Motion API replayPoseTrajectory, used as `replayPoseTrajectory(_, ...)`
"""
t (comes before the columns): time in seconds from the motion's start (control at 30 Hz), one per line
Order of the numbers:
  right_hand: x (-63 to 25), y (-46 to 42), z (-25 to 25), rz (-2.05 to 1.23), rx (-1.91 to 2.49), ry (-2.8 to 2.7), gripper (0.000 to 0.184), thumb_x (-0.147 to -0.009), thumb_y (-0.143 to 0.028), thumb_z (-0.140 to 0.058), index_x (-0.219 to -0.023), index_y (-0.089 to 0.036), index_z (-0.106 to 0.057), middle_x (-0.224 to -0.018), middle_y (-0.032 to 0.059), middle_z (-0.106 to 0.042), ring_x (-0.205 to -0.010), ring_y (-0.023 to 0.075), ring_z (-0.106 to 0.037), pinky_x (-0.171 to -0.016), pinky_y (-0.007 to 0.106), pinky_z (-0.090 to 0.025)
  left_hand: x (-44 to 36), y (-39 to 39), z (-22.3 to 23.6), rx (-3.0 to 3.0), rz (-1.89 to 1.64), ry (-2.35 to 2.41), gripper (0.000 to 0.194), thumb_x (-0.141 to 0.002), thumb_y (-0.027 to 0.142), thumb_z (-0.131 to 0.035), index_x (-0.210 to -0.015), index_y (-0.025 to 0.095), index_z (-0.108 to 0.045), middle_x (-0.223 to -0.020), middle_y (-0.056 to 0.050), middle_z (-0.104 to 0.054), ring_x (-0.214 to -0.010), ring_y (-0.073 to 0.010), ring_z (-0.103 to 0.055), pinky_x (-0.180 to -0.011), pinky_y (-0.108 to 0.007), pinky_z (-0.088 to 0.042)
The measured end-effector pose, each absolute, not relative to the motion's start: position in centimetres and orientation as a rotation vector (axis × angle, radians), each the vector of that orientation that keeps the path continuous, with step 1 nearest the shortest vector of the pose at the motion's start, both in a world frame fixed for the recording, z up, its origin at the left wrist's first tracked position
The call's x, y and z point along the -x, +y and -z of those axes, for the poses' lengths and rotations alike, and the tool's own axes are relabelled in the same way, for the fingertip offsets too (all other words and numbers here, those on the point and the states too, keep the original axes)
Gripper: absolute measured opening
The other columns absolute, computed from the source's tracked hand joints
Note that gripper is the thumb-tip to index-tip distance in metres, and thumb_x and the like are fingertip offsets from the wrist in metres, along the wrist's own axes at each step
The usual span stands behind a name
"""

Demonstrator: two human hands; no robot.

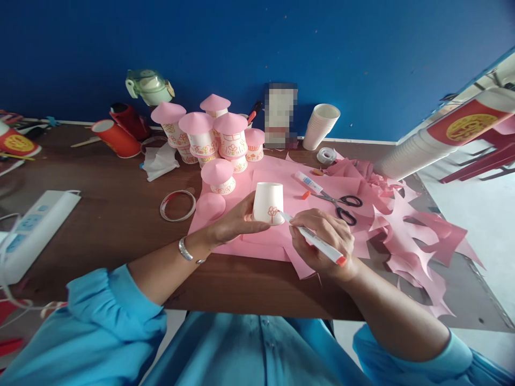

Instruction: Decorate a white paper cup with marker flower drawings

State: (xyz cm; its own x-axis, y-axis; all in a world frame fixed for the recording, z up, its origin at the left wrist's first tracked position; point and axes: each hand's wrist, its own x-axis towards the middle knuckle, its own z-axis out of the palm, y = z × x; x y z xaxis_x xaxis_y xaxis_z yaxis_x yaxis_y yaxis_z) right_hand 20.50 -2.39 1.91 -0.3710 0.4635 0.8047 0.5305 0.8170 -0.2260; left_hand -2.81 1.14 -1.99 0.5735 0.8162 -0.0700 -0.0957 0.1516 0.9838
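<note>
My left hand [240, 218] grips a white paper cup [265, 197], turned upside down, over the pink paper. An orange-red flower is drawn low on the cup's side. In my right hand [325, 237] is a white marker [317, 242] with a red end, its tip at or very near the flower. Behind the cup stand several decorated paper cups with pink cone roofs [230, 124], some of them stacked. A smaller cup with a pink cone roof [218, 170] stands closer. A flat pink cone [211, 206] lies beside my left wrist.
Black-handled scissors [346, 208], a glue stick [309, 182] and an orange cap [306, 195] lie on the pink paper [257, 246]. Cut pink scraps [406, 222] spread to the right. A tape roll [177, 206], a power strip [38, 230] and stacked white cups [321, 127] are also on the table.
</note>
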Motion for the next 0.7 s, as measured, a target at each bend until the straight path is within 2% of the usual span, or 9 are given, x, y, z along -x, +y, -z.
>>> replayPoseTrajectory(0.17,-20.36,-2.5,-2.03,0.084,0.746,-2.03,0.02,-0.095,-0.007,-0.064,-0.106,-0.023,-0.061,-0.083,0.0,-0.076,-0.069,0.0149,-0.075,-0.064,0.027,-0.063,2.91,1.17,2.08,-1.249,-0.742,0.74,0.077,-0.082,0.043,-0.089,-0.15,0.029,-0.056,-0.14,-0.01,-0.066,-0.133,-0.0337,-0.057,-0.11,-0.049,-0.049)
replayPoseTrajectory(0.43,-20.3,-2.56,-1.92,0.061,0.739,-2.022,0.024,-0.09,-0.005,-0.064,-0.106,-0.023,-0.063,-0.082,-0.0015,-0.076,-0.067,0.0142,-0.074,-0.064,0.026,-0.063,2.8,1.21,1.67,-1.264,-0.744,0.72,0.064,-0.083,0.042,-0.089,-0.139,0.028,-0.062,-0.133,-0.008,-0.065,-0.128,-0.0308,-0.058,-0.106,-0.045,-0.05)
replayPoseTrajectory(0.7,-20.4,-2.79,-2.2,0.035,0.715,-2.016,0.022,-0.092,-0.007,-0.063,-0.106,-0.024,-0.062,-0.081,-0.0008,-0.075,-0.067,0.0151,-0.074,-0.062,0.027,-0.064,2.72,1.05,1.44,-1.254,-0.741,0.749,0.068,-0.082,0.043,-0.089,-0.142,0.028,-0.06,-0.132,-0.009,-0.067,-0.123,-0.0303,-0.061,-0.103,-0.045,-0.052)
